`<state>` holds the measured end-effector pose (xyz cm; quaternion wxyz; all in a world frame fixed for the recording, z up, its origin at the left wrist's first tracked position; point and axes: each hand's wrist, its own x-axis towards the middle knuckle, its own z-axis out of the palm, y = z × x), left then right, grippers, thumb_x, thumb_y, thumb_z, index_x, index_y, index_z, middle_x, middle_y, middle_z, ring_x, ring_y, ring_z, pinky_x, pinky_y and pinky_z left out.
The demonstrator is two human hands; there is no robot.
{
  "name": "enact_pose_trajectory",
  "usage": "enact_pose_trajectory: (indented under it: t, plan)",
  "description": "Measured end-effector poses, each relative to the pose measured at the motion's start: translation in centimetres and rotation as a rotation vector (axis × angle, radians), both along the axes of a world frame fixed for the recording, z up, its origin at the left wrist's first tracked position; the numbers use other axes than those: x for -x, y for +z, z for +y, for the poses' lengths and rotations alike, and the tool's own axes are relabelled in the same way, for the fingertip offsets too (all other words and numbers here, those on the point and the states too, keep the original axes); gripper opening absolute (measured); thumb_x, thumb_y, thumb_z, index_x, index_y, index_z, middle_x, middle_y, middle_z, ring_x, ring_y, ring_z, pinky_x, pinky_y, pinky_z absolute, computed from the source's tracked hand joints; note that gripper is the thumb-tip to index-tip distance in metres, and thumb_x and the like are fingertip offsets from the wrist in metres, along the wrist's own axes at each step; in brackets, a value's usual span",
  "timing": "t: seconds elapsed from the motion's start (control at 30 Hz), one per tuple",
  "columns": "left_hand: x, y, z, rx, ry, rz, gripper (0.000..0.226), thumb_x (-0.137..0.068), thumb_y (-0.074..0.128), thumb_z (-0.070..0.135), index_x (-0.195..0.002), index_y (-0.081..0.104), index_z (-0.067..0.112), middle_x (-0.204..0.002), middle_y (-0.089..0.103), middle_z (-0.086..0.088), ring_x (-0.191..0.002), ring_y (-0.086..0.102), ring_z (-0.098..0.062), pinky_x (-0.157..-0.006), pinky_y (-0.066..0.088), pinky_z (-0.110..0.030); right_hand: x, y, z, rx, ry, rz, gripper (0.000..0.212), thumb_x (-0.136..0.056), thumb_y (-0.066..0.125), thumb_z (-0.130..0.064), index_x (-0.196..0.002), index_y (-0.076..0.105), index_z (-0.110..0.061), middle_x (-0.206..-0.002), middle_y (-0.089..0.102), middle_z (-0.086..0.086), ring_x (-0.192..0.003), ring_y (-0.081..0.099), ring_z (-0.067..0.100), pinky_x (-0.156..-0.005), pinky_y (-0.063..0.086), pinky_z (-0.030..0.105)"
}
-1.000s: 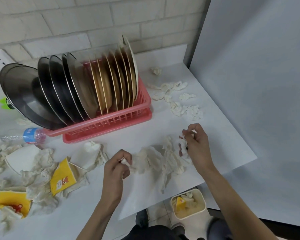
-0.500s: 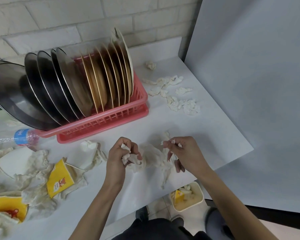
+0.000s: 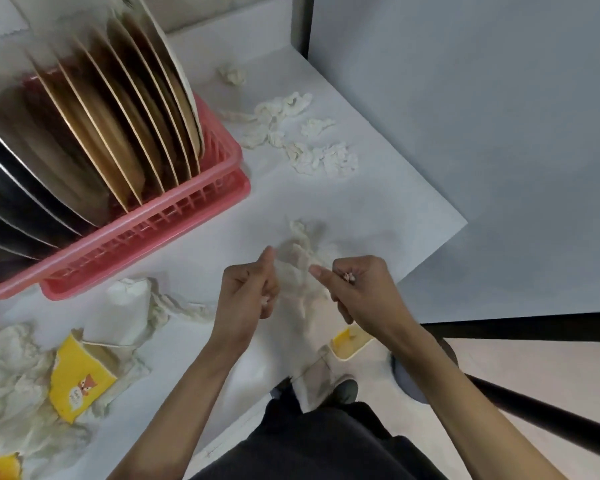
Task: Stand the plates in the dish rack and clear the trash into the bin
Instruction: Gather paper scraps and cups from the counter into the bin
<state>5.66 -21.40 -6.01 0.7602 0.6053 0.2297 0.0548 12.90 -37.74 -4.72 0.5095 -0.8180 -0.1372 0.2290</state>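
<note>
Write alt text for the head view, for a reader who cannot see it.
The left hand and right hand each grip crumpled tissue at the near edge of the white table. At left, plates stand in the pink dish rack. Tissue scraps and yellow paper cups lie around, and a bin sits on the floor below.

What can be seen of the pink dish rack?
The rack is pink plastic with slatted walls and a rounded rim, sitting in a matching tray. It stands on the white table, partly cut off by the frame. It is packed with plates standing on edge and leaning: dark metal ones left, tan ones right. The left hand and right hand, holding tissue, do not touch it.
</note>
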Motion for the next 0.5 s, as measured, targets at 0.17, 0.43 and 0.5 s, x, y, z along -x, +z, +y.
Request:
enact_pose_trajectory:
  t: [0.17,0.43,0.5]
  plan:
    - [-0.3,0.6,-2.8,-0.041,-0.145,0.002,0.056,-0.095,0.049,0.037,-0.047,0.050,0.007,-0.047,0.043,-0.016,-0.030,0.037,-0.020,-0.038,0.027,-0.017,1.2,0.1,-2.9,0.007,-0.118,-0.008,0.057,-0.094,0.062,-0.036,-0.053,0.039,-0.002,-0.045,0.053,0.012,-0.031,0.036,0.007,-0.040,0.032,0.021]
    - [-0.8,0.2,-9.8,-0.240,-0.401,0.029,0.047,-0.088,0.061,0.040,-0.057,0.064,0.005,-0.042,0.052,-0.013,-0.026,0.037,-0.021,-0.037,0.035,-0.022,3.5,-1.5,-11.5,0.129,-0.137,-0.189,0.063,-0.092,0.064,-0.044,-0.051,0.039,-0.002,-0.049,0.029,0.011,-0.046,0.022,0.014,-0.047,0.021,0.026]
    - [-0.7,-0.6,-11.9,-0.294,-0.469,0.044,0.057,-0.092,0.061,0.038,-0.048,0.052,0.003,-0.039,0.045,-0.013,-0.028,0.036,-0.019,-0.038,0.031,-0.022,4.5,-2.2,-13.8,0.187,-0.145,-0.193,0.061,-0.093,0.062,-0.042,-0.051,0.037,-0.005,-0.046,0.027,0.003,-0.045,0.024,0.014,-0.047,0.024,0.031]
